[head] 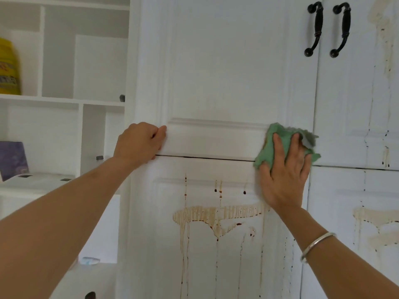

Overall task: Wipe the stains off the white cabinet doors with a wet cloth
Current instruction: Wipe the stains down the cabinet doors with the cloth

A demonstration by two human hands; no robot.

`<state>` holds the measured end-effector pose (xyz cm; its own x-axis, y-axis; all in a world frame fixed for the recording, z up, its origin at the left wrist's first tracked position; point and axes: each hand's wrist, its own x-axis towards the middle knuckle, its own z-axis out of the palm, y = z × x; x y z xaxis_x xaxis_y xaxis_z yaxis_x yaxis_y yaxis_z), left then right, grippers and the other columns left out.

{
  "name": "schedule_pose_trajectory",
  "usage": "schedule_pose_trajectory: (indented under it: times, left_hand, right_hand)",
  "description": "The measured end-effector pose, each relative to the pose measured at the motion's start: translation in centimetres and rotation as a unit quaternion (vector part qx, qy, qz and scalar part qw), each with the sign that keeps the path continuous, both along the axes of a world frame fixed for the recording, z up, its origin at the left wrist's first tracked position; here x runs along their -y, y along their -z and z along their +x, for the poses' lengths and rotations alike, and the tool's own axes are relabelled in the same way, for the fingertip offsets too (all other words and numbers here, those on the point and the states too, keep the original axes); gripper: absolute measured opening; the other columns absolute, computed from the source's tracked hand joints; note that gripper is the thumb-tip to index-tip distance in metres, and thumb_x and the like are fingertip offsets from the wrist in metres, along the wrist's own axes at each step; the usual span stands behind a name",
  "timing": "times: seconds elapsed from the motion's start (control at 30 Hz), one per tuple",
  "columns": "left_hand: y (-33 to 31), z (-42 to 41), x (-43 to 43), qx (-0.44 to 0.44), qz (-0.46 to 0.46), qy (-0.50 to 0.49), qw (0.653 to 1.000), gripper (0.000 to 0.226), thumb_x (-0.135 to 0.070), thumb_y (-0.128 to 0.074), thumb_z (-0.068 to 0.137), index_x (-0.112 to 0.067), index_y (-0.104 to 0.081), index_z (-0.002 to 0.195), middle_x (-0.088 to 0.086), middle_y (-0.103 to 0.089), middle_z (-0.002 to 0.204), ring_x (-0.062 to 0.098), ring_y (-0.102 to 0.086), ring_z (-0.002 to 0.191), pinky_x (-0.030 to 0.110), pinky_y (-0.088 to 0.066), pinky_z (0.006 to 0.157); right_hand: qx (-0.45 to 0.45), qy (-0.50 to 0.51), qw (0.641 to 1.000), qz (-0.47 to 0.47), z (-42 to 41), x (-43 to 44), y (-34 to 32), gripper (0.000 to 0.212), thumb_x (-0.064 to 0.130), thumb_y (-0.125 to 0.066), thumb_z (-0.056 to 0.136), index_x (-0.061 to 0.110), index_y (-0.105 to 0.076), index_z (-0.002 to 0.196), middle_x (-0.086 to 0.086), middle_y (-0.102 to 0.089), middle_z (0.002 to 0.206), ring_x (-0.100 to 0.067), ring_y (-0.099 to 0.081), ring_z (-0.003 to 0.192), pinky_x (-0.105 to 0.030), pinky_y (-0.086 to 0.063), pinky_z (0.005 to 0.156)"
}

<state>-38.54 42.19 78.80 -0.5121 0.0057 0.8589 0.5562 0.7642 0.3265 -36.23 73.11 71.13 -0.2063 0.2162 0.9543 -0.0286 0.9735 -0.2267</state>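
Green cloth [278, 131] under flat right hand [285, 175], left hand [138, 143] fisted on upper door [226, 72], two black handles [317, 24] [345, 24]

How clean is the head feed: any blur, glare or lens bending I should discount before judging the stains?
Head view: soft even light, no glare on the upper door; the yellow bottle at far left is smeared, as is the green cloth on its left side; the brown stains on the lower door read clearly; door edges at right lean slightly.
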Motion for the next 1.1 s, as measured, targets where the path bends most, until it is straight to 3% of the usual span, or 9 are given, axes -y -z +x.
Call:
schedule_pose_trajectory:
  times: [0.13,0.27,0.5,0.77,0.97,1.1]
  left_hand:
    - [0.8,0.0,-0.4,-0.007,0.032,-0.019,0.999,0.056,-0.038,-0.040,0.099,0.000,-0.061,0.063,0.009,-0.063,0.050,0.028,-0.059,0.047,0.034,-0.051,0.059]
    - [1.1,-0.3,-0.7,-0.047,0.020,-0.046,0.998,0.060,-0.044,-0.034,0.094,0.004,-0.053,0.063,0.024,-0.062,0.060,0.041,-0.060,0.058,0.046,-0.054,0.062]
    - [0.8,-0.6,-0.6,-0.057,-0.007,-0.063,0.996,0.058,-0.040,-0.036,0.097,0.005,-0.052,0.063,0.025,-0.062,0.062,0.040,-0.059,0.059,0.047,-0.054,0.065]
    - [0.7,-1.2,0.3,-0.072,-0.043,-0.033,0.996,0.060,-0.042,-0.035,0.098,0.000,-0.056,0.060,0.018,-0.061,0.054,0.033,-0.058,0.054,0.044,-0.052,0.059]
    - [0.7,-1.8,0.7,-0.096,-0.057,-0.004,0.994,0.057,-0.035,-0.040,0.100,-0.014,-0.034,0.047,0.009,-0.047,0.045,0.021,-0.038,0.043,0.033,-0.040,0.050]
    - [0.6,-1.7,1.1,-0.099,-0.078,0.007,0.992,0.057,-0.036,-0.039,0.100,-0.009,-0.042,0.050,0.012,-0.055,0.049,0.027,-0.048,0.046,0.039,-0.048,0.052]
  right_hand:
    - [0.005,0.012,1.000,0.025,-0.1,0.6,2.8,0.064,0.039,-0.024,0.095,0.023,-0.012,0.156,-0.017,-0.004,0.161,-0.032,-0.002,0.149,-0.050,0.001,0.120]
    - [0.035,0.016,0.989,0.141,-0.2,1.3,5.1,0.062,0.037,-0.024,0.097,0.021,-0.014,0.155,-0.018,-0.008,0.161,-0.034,-0.009,0.148,-0.053,-0.001,0.120]
    - [0.069,0.008,0.968,0.240,-1.0,5.7,4.6,0.061,0.037,-0.026,0.097,0.024,-0.014,0.155,-0.016,-0.006,0.161,-0.031,-0.014,0.149,-0.054,-0.005,0.119]
    - [0.058,-0.015,0.974,0.217,-2.8,14.8,4.3,0.065,0.037,-0.039,0.093,0.027,-0.019,0.154,-0.014,-0.011,0.161,-0.032,-0.025,0.145,-0.054,-0.006,0.119]
    - [0.073,-0.030,0.977,0.198,-3.3,19.1,4.2,0.063,0.037,-0.039,0.092,0.026,-0.025,0.153,-0.012,-0.016,0.161,-0.029,-0.022,0.146,-0.052,-0.007,0.119]
    - [0.080,-0.052,0.968,0.234,-3.0,17.1,4.1,0.060,0.036,-0.041,0.095,0.032,-0.025,0.152,-0.007,-0.015,0.161,-0.025,-0.027,0.145,-0.049,-0.009,0.121]
